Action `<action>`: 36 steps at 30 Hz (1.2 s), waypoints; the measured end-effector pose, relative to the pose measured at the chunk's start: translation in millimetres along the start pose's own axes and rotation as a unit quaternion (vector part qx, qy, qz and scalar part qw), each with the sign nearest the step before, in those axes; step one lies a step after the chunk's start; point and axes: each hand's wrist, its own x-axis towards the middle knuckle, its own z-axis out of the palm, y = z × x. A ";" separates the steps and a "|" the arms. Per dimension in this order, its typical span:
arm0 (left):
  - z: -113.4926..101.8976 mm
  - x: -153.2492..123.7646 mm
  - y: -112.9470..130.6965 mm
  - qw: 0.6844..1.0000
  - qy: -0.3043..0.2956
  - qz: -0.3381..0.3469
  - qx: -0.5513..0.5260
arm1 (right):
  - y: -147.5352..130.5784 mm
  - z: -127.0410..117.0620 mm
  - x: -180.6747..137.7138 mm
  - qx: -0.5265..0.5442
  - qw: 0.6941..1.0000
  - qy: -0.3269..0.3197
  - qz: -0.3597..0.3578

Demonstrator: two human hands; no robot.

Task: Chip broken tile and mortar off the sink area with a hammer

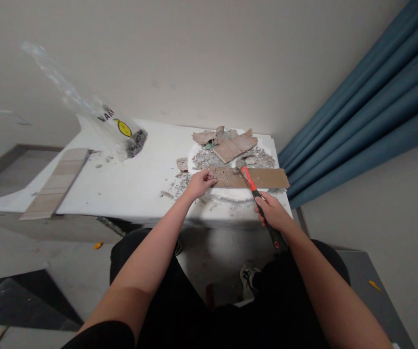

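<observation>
My right hand is wrapped round the black grip of a claw hammer with a red-orange section below its head. The metal head lies over a narrow brown board, close to its middle. At the board's left end, my left hand has its fingers pinched together; what is between them is too small to make out. Dark specks and crumbs dot the board's left half. Behind it, a broken wood-look piece rests on grey rubble, on a white, roundish surface.
The white-covered table carries scattered grey crumbs. A wood-look plank lies at its left, near a clear plastic bag with dark contents. Blue curtains hang at the right. A black angular piece is on the floor.
</observation>
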 end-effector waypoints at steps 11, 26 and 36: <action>5.3 -3.1 -1.9 0.999 0.012 0.027 0.026 | -3.3 2.4 -3.3 -0.032 0.999 0.007 -0.015; 16.0 -9.7 -10.2 0.997 0.048 0.058 -0.016 | -19.1 31.1 -31.9 -0.197 0.963 -0.009 -0.181; 18.9 -6.8 -14.1 0.997 0.044 0.062 -0.022 | -21.4 30.5 -34.7 -0.235 0.954 0.012 -0.184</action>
